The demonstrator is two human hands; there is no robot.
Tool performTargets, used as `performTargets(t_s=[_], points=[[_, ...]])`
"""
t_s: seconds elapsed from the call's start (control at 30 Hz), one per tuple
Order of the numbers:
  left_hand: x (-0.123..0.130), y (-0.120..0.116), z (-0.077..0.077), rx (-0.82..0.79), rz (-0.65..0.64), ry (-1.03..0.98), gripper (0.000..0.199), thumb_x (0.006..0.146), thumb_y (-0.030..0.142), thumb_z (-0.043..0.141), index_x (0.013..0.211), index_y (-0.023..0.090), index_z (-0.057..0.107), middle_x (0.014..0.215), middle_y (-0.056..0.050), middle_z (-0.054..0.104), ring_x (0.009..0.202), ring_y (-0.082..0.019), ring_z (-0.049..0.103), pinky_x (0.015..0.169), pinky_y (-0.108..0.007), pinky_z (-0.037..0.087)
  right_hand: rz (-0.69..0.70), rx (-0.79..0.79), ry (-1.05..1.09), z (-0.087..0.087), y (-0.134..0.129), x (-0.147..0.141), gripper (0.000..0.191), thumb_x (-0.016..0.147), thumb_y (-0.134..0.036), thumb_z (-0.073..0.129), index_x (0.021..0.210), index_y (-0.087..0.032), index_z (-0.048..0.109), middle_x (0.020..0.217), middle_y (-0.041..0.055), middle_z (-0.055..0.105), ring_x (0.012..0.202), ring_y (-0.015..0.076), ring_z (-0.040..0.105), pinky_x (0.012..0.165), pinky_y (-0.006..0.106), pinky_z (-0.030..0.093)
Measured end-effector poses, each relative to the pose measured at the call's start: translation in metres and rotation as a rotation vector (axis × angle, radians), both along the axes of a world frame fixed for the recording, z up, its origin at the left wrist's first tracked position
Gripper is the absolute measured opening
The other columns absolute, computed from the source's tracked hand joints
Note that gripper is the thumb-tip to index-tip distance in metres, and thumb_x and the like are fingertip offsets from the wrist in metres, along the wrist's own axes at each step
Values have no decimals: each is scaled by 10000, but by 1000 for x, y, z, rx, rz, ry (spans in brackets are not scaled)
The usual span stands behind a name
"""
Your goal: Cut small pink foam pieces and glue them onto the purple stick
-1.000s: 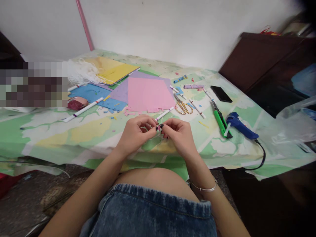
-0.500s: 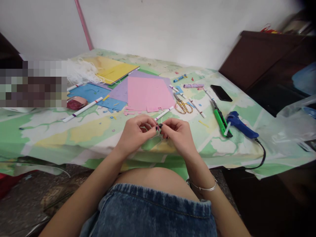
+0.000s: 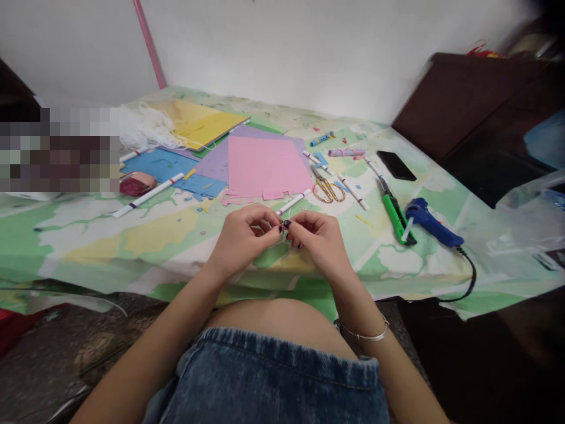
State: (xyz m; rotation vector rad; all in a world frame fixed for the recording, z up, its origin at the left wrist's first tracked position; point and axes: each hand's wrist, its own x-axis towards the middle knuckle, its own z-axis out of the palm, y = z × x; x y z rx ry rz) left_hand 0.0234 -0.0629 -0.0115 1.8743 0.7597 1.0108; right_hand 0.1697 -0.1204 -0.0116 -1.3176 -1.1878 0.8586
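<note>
My left hand (image 3: 247, 237) and my right hand (image 3: 316, 238) meet fingertip to fingertip just above the table's front part. Both are closed in a pinch around a tiny pinkish piece (image 3: 283, 227), mostly covered by the fingers; its kind cannot be made out. Right behind the fingertips lies a white marker (image 3: 295, 201). Beyond it a pink foam or paper sheet (image 3: 267, 168) rests on a purple sheet (image 3: 215, 160), its near edge cut ragged. Gold-handled scissors (image 3: 325, 187) lie to the right of the sheet.
A green utility knife (image 3: 394, 217), a blue glue gun (image 3: 435, 227) with its cord, and a black phone (image 3: 396, 165) are on the right. Rolled pieces (image 3: 346, 152) lie further back. On the left are white yarn (image 3: 143, 128), a yellow pad (image 3: 207, 126), blue sheets (image 3: 163, 166) and another marker (image 3: 149, 195).
Both hands stay in almost the same place, with the fingertips shifting very slightly on the tiny piece, which shows less now. Nothing else on the table has moved.
</note>
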Motion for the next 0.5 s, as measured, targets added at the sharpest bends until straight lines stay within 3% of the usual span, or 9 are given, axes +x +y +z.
performTargets(t_s=[0.5], points=[[-1,0,-1,32,8,24,63,716,155,588,660,161,615,789,-46,659,739,-145,609,583,-220,498,8,6,-16,-1,0,1,105,752,-221,598,665,-165,617,553,-21,581,501,87,514,497,230,399]])
